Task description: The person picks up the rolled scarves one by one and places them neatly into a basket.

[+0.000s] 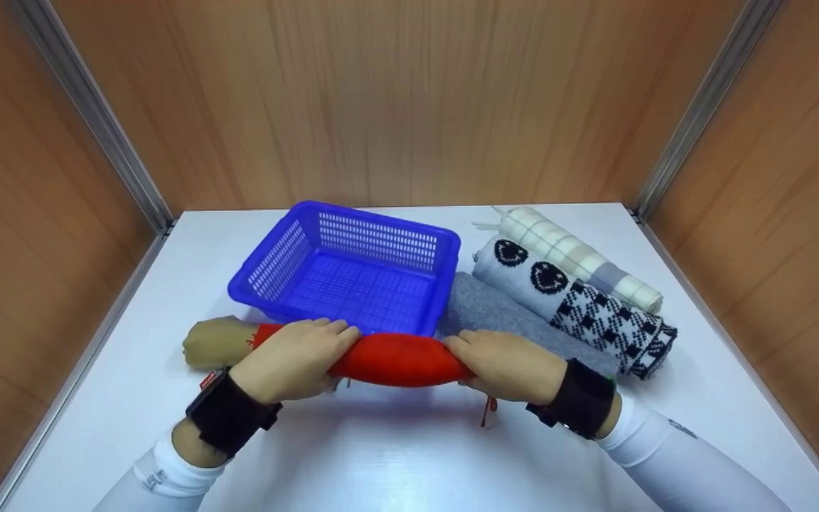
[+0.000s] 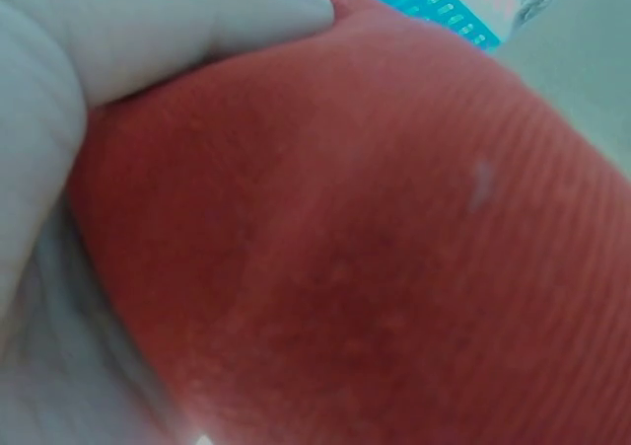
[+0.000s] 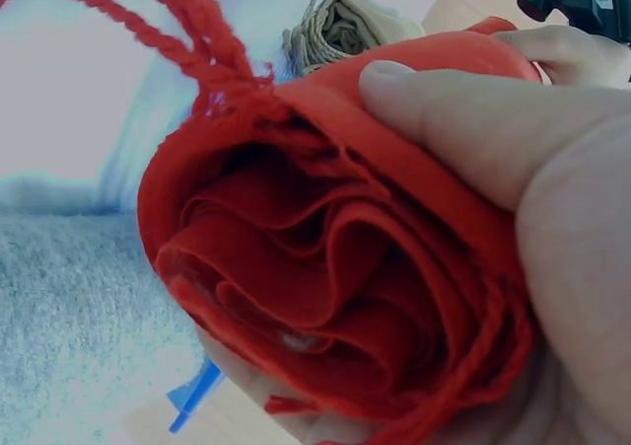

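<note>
Both hands grip a rolled red scarf (image 1: 402, 360) in front of the basket. My left hand (image 1: 303, 359) holds it toward its left end, and my right hand (image 1: 509, 364) has the right end. The right wrist view shows the coiled folds of the roll's end (image 3: 315, 267) with twisted fringe hanging from it, and the thumb (image 3: 444, 110) lying along the outside. Red ribbed cloth (image 2: 375, 238) fills most of the left wrist view, the left hand's thumb and palm against it. In the head view, the hands hide parts of the roll.
A blue plastic basket (image 1: 448, 263) stands behind the red roll. At the left lies a tan roll (image 1: 217, 343). To the right are a grey roll (image 1: 502, 309), a black-and-white patterned roll (image 1: 573, 306) and a cream checked roll (image 1: 573, 252). Wooden panels (image 1: 409, 107) enclose the white table (image 1: 395, 462).
</note>
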### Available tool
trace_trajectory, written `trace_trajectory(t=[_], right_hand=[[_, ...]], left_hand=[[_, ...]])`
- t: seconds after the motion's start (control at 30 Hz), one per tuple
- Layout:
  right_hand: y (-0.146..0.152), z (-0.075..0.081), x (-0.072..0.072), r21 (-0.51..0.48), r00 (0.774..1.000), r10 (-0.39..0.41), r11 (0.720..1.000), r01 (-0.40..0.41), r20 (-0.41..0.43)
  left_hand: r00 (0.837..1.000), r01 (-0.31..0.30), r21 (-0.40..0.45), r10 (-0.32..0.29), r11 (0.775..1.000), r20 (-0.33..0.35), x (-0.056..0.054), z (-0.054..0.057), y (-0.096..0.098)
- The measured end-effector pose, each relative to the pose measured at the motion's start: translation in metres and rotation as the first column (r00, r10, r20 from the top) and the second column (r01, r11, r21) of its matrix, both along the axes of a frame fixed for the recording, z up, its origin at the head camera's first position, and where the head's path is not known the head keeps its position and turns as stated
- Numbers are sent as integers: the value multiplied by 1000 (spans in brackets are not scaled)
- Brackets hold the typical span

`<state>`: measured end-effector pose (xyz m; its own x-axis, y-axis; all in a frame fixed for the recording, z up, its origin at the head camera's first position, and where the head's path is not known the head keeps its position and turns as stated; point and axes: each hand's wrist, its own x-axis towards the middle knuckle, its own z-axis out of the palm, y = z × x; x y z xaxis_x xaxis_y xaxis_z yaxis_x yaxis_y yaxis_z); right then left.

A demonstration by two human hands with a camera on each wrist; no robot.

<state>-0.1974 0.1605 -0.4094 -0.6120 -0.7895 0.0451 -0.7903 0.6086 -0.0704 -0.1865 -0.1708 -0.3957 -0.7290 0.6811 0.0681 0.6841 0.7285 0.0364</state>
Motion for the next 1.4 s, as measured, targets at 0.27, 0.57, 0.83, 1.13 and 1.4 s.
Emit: trace_trajectory(t=[0.27,0.57,0.83,1.13,1.4], right_hand=[[0,3,0,-5,997,35,999,-35,-72],[-1,6,-3,-9,995,36,999,-37,-90],[-3,10,-5,-25,993,39,999,-42,-115],[-3,11,-8,-39,992,35,998,-40,-125],[-4,15,-13,-69,987,43,996,-54,-156]], left_hand=[[999,20,10,-20,1000,-50,-3,5,-3],[1000,-1,16,1,1000,-22,-7,11,-4],[998,6,3,-6,1000,-70,-12,14,-5],[998,-8,-1,7,1000,-67,-20,20,-7],[997,-22,-2,22,1000,-72,-26,25,-10]])
